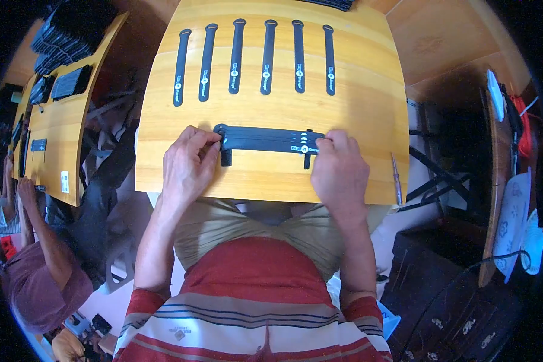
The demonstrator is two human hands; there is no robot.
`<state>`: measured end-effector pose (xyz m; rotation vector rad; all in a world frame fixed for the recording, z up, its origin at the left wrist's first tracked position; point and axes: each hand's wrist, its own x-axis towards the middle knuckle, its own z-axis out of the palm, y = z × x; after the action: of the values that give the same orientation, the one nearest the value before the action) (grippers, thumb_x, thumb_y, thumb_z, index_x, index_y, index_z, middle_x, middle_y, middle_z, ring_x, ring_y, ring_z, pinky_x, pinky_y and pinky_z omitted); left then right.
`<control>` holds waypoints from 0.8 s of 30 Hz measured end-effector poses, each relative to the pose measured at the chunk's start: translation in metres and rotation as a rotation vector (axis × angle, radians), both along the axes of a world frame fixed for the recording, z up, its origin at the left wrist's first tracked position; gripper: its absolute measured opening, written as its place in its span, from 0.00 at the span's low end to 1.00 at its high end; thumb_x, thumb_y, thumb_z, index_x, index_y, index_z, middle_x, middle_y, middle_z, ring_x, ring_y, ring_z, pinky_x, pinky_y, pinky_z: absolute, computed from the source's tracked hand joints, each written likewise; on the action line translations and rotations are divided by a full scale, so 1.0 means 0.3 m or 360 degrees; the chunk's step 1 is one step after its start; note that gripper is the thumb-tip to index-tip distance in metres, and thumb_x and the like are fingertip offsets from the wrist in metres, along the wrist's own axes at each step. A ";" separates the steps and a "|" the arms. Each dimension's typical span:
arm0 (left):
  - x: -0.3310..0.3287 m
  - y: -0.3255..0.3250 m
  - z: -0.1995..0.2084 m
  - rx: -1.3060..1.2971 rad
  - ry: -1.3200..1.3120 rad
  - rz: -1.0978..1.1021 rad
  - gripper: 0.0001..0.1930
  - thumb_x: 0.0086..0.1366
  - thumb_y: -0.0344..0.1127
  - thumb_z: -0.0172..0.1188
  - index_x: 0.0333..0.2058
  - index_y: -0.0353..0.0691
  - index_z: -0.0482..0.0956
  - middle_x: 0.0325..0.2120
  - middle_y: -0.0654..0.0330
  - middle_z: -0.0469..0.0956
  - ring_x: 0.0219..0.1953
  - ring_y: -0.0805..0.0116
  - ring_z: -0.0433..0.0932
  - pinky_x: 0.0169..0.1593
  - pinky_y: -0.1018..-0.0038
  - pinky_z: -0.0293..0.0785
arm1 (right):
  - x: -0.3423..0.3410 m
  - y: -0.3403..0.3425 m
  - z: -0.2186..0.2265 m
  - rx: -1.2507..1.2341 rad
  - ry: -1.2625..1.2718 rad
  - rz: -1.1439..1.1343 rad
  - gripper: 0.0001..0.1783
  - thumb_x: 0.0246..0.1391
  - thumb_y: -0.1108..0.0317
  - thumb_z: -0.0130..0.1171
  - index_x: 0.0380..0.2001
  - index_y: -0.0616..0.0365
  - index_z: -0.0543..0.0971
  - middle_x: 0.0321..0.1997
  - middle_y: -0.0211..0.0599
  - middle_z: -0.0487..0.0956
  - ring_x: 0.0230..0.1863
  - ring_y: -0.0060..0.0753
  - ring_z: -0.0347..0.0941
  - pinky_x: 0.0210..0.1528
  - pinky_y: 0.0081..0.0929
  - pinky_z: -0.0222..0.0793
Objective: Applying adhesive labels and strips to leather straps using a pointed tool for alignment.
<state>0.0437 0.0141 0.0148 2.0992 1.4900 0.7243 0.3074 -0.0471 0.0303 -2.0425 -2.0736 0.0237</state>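
A stack of black hook-and-loop straps [262, 140] lies sideways near the front of the wooden table [350, 114]. My left hand [188, 161] pinches its rounded left end between thumb and fingers. At the opposite end, my right hand [341, 169] grips the stack with curled fingers, next to the white print. Two short black strips run crosswise under the stack: a left strip [226, 160] and a right strip [307, 161]. Beyond it, several single straps, such as this strap [237, 57], lie apart in a row, slotted ends away from me.
A slim pen-like tool [396, 179] lies by the table's right edge. To the left, another person [48, 271] works at a second table [60, 151] holding piles of black straps [71, 82]. A dark drawer cabinet [446, 301] stands at the lower right.
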 end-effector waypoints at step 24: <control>-0.029 -0.032 -0.032 0.0389 0.0138 -0.0073 0.07 0.61 0.31 0.66 0.38 0.40 0.85 0.34 0.58 0.79 0.30 0.59 0.82 0.32 0.65 0.78 | 0.023 -0.093 -0.054 0.0219 0.0165 0.0205 0.24 0.52 0.64 0.67 0.51 0.65 0.78 0.60 0.48 0.76 0.63 0.48 0.68 0.66 0.44 0.62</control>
<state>0.0349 0.0044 0.0051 2.3653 1.4556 0.8453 0.3144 -0.0750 0.0142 -1.7882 -2.0788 0.0085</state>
